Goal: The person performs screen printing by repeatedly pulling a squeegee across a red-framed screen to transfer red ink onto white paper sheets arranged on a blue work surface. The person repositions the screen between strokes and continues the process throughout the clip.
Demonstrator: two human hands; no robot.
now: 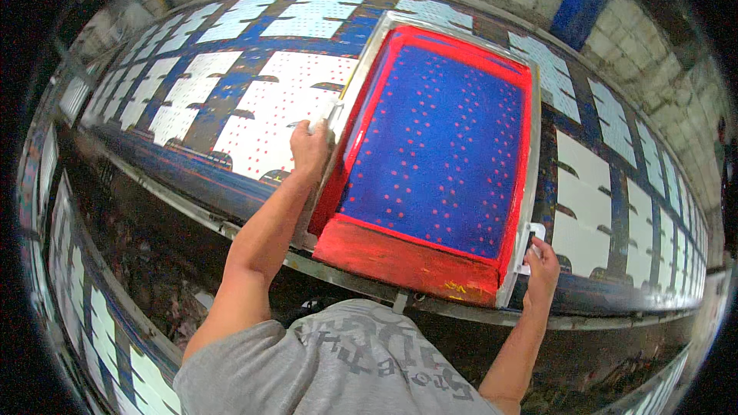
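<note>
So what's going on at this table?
A person has both hands on a red-bordered printing screen with blue mesh: the left hand holds its left side rail, the right hand is at the white tab by its near right corner. The screen is over a long table lined with cut panels; whether it's resting flat isn't clear. Nearer row: red-dotted panels left of the screen, plain white panels right.
</note>
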